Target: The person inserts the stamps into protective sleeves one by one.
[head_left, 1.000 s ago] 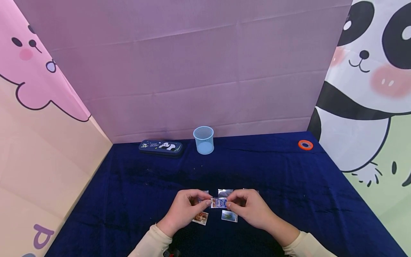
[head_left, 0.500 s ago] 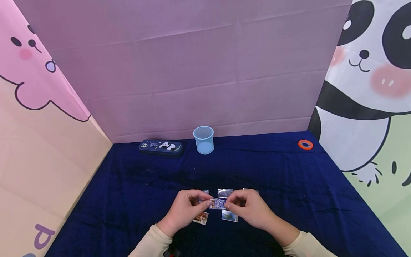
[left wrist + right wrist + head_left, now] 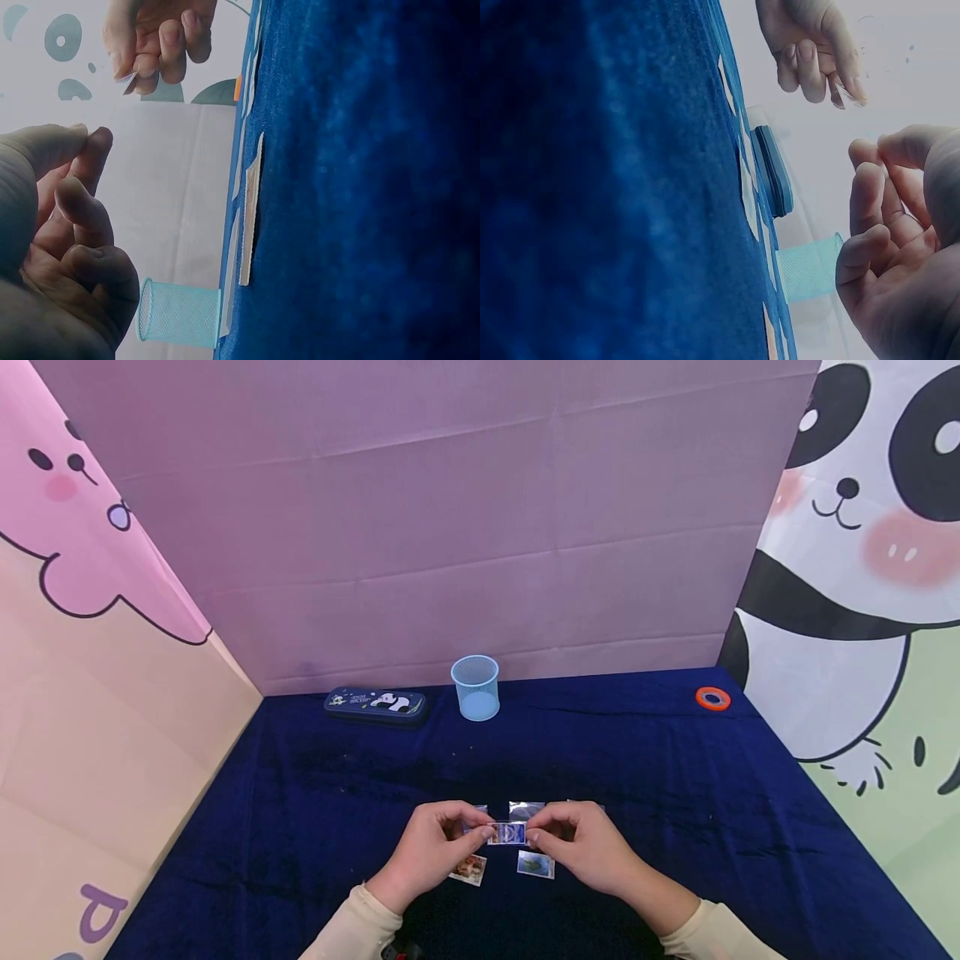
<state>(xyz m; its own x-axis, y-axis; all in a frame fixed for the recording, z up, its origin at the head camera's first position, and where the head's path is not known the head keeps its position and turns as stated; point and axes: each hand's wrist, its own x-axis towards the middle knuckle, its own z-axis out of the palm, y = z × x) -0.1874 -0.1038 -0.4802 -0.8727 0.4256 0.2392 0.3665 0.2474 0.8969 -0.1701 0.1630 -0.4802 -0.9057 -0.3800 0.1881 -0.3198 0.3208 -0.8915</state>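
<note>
Between my two hands, above the table, hangs a small printed picture card (image 3: 507,833), blue with some orange, stamp-like, with a shiny surface. Its left end is pinched by the thumb and index finger of my left hand (image 3: 435,847). My right hand (image 3: 585,845) pinches the opposite end the same way. Below lie a reddish-brown picture card (image 3: 470,869), partly hidden by the left hand, and a blue-green one (image 3: 536,864). Past the hands, a clear shiny sleeve (image 3: 527,811) lies flat. Both wrist views show the fingertips meeting, with only slivers of card visible.
A light blue mesh pen cup (image 3: 477,689) stands near the back wall. To its left lies a dark blue panda pencil case (image 3: 377,705). An orange ring-shaped tape roll (image 3: 713,698) is at the back right. Further sleeve edges show behind both hands.
The held card has shifted slightly left and its tilt varies a little, with the glare on it changing. The right fingertips moved marginally left. Cards on the table stay put.
</note>
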